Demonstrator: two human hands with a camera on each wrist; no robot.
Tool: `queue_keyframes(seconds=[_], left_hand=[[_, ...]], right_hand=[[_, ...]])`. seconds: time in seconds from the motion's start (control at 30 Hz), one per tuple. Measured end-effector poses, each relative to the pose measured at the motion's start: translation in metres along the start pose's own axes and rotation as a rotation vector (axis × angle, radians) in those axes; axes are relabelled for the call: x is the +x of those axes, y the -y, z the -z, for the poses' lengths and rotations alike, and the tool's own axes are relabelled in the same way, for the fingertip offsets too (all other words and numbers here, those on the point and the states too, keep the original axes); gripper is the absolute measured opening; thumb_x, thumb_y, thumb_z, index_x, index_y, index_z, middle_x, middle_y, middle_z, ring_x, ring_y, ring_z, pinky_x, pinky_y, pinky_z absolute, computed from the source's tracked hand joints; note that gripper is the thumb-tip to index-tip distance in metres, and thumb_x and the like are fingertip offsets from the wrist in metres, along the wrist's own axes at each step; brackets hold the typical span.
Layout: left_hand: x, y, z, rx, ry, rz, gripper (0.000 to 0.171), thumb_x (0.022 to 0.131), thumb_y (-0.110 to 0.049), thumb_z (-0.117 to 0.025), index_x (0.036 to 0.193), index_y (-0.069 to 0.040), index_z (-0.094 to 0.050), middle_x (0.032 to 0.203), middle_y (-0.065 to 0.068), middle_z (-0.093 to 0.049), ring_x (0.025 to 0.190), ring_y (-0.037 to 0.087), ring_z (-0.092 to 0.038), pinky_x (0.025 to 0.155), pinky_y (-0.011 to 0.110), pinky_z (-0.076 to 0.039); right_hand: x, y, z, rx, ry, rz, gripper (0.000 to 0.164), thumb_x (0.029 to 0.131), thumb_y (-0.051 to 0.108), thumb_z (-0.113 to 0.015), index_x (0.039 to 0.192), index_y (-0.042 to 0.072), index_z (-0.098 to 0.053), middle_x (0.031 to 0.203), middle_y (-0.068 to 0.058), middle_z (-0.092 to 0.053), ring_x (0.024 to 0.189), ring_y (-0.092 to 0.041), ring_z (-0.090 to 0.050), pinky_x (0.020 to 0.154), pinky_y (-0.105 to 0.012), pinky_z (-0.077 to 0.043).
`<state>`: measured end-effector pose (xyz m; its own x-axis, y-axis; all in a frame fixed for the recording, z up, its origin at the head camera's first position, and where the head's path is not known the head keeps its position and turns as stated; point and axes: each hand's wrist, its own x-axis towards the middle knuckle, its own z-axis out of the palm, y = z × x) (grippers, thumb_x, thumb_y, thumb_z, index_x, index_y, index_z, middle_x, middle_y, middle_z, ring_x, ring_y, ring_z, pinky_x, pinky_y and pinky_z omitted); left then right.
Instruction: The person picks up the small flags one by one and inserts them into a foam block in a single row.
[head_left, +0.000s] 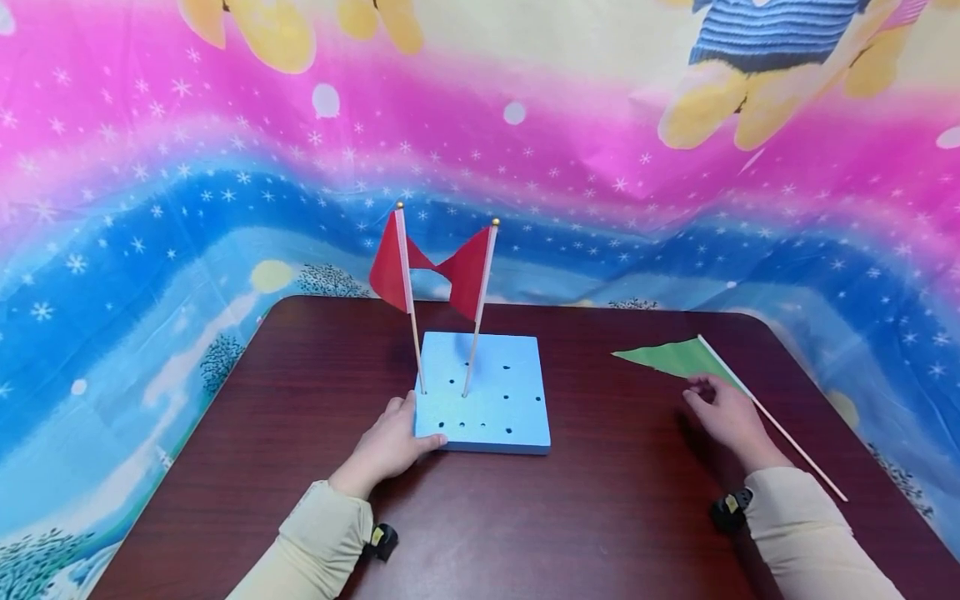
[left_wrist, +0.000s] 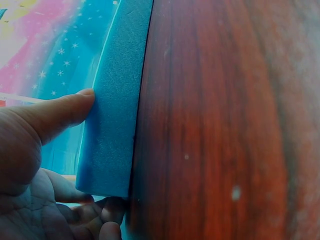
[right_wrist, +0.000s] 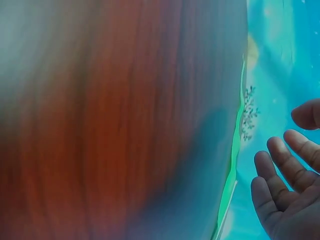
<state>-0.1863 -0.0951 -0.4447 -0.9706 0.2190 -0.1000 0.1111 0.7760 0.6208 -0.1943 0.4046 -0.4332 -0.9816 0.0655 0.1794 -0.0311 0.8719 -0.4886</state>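
My left hand (head_left: 386,442) holds the near-left corner of a light blue foam block (head_left: 517,354). In the left wrist view the thumb (left_wrist: 75,107) lies on the block's top edge, while the other fingers bend against its side. Two red flags on thin sticks, a left one (head_left: 388,271) and a right one (head_left: 468,271), stand in holes of the block, slightly tilted. Above the table at the right, my right hand (head_left: 723,417) hovers beside a green triangular flag (head_left: 686,358) on a white stick. Its fingers are loosely bent and hold nothing in the right wrist view.
The dark brown wooden table (head_left: 600,517) has rounded far corners. A printed cloth (head_left: 570,167) with snowflakes hangs behind it and along both sides. Several small holes dot the block's top. The green flag's stick runs toward the table's right edge.
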Motion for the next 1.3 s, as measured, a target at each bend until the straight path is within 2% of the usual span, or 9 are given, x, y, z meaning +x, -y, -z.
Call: queue_keyframes(seconds=[0.5, 0.73, 0.87, 1.0, 1.17, 1.3], left_hand=[[0.0, 0.001, 0.001, -0.001, -0.001, 0.007, 0.095, 0.093, -0.036, -0.079, 0.157, 0.013, -0.027, 0.149, 0.03, -0.043, 0.132, 0.04, -0.05, 0.103, 0.056, -0.045], [0.0, 0.002, -0.001, -0.004, -0.001, -0.004, 0.094, 0.093, -0.036, -0.078, 0.157, 0.013, -0.028, 0.15, 0.031, -0.042, 0.134, 0.04, -0.049, 0.104, 0.055, -0.044], [0.0, 0.002, -0.001, -0.001, -0.002, -0.005, 0.095, 0.093, -0.036, -0.078, 0.157, 0.013, -0.028, 0.15, 0.03, -0.042, 0.134, 0.039, -0.049, 0.103, 0.055, -0.044], [0.0, 0.001, -0.001, -0.007, -0.001, -0.007, 0.095, 0.093, -0.036, -0.078, 0.157, 0.013, -0.028, 0.15, 0.03, -0.042, 0.133, 0.039, -0.049, 0.104, 0.055, -0.044], [0.0, 0.0, -0.001, -0.01, -0.001, -0.009, 0.095, 0.093, -0.036, -0.078, 0.156, 0.013, -0.027, 0.15, 0.03, -0.042, 0.134, 0.039, -0.049, 0.105, 0.055, -0.043], [-0.001, 0.0, 0.0, -0.009, -0.004, -0.01, 0.095, 0.093, -0.036, -0.078, 0.156, 0.013, -0.027, 0.15, 0.03, -0.042, 0.134, 0.04, -0.048, 0.105, 0.055, -0.043]], right_hand=[[-0.005, -0.017, 0.015, -0.025, 0.029, -0.046, 0.034, 0.104, 0.016, -0.056, 0.125, -0.011, -0.058, 0.11, -0.03, -0.063, 0.101, -0.047, -0.059, 0.084, -0.06, -0.047], [-0.011, -0.03, 0.021, -0.069, 0.01, -0.044, 0.035, 0.102, 0.014, -0.057, 0.124, -0.013, -0.057, 0.111, -0.034, -0.063, 0.101, -0.05, -0.059, 0.084, -0.061, -0.046], [-0.015, -0.041, 0.027, -0.098, 0.015, -0.076, 0.038, 0.101, 0.013, -0.056, 0.125, -0.017, -0.055, 0.116, -0.039, -0.059, 0.102, -0.054, -0.057, 0.085, -0.065, -0.045], [-0.022, -0.048, 0.034, -0.136, 0.023, -0.129, 0.041, 0.101, 0.012, -0.054, 0.128, -0.019, -0.052, 0.121, -0.042, -0.054, 0.099, -0.054, -0.056, 0.08, -0.065, -0.046], [-0.026, -0.057, 0.042, -0.177, 0.028, -0.176, 0.044, 0.099, 0.013, -0.054, 0.127, -0.02, -0.05, 0.119, -0.044, -0.052, 0.097, -0.054, -0.054, 0.077, -0.065, -0.046], [-0.025, -0.065, 0.048, -0.195, 0.081, -0.186, 0.048, 0.098, 0.016, -0.056, 0.126, -0.022, -0.047, 0.114, -0.045, -0.052, 0.096, -0.056, -0.054, 0.077, -0.065, -0.046]])
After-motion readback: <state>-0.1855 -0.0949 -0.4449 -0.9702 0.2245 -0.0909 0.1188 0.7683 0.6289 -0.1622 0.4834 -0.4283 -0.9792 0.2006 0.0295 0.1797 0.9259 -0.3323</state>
